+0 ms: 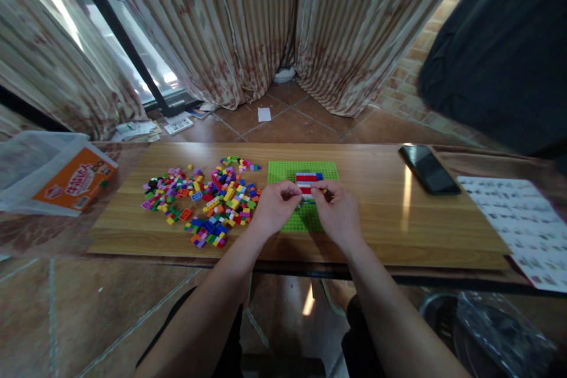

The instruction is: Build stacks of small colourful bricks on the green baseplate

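Observation:
A flag-like build of toy bricks [306, 178], striped red and white with blue at its right, sits over the green studded baseplate [290, 225]. My left hand [277, 205] is closed in a pinch at the build's left edge. At its right side, my right hand [339, 211] also has thumb and fingers pinched together, over the near part of the build. Whatever lies between the fingertips is too small or covered to make out. Loose coloured bricks [230, 195] lie in a spread pile left of the baseplate.
A wooden board [376, 236] carries the bricks and a dark phone [429, 169] at the right. Beyond the phone lies a printed sheet [518, 212]. A translucent plastic tub [39, 153] with an orange label stands at the far left. Patterned curtains [239, 29] hang behind.

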